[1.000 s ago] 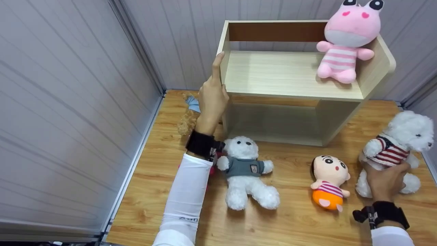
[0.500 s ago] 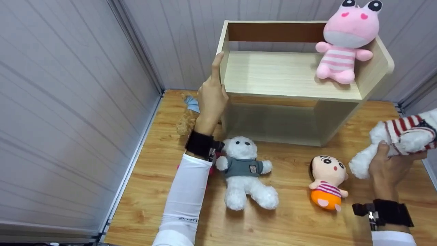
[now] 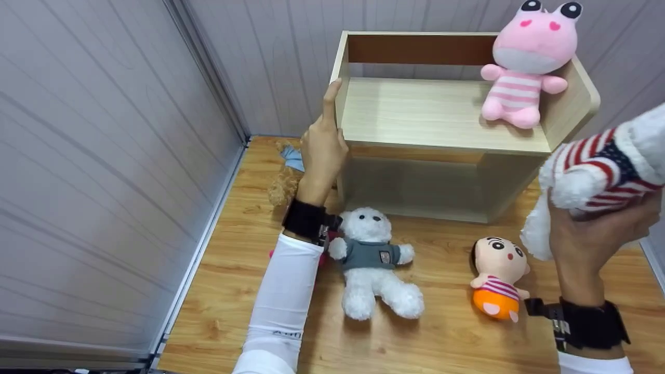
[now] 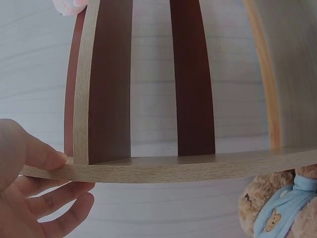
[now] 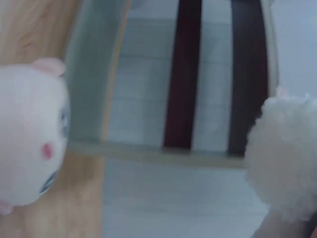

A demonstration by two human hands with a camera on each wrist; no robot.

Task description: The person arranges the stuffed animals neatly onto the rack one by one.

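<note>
At the right of the head view, my right hand [image 3: 597, 234] grips a white plush bear [image 3: 587, 182] in a red-and-white striped sweater, holding it tilted above the floor. Its head runs past the frame edge. In the right wrist view, fluffy white plush [image 5: 285, 153] shows at the right. My left hand [image 3: 324, 150] holds the left side panel of a small wooden shelf [image 3: 415, 111]. The left wrist view has the thumb [image 4: 47, 153] on one side of the panel edge and the other fingers beyond it. A pink plush frog [image 3: 524, 78] sits at the right of the shelf's upper board.
On the wooden floor lie a white bear in a grey-green shirt [image 3: 371, 259] and a doll in orange shorts [image 3: 500, 280]. A brown bear with blue cloth [image 3: 286, 182] lies left of the shelf, partly behind my arm. Grey panel walls [image 3: 130, 130] enclose the area.
My right hand has lifted the striped-sweater bear off the floor and tipped it sideways, raising it beside the shelf's right side. The left hand has stayed on the panel.
</note>
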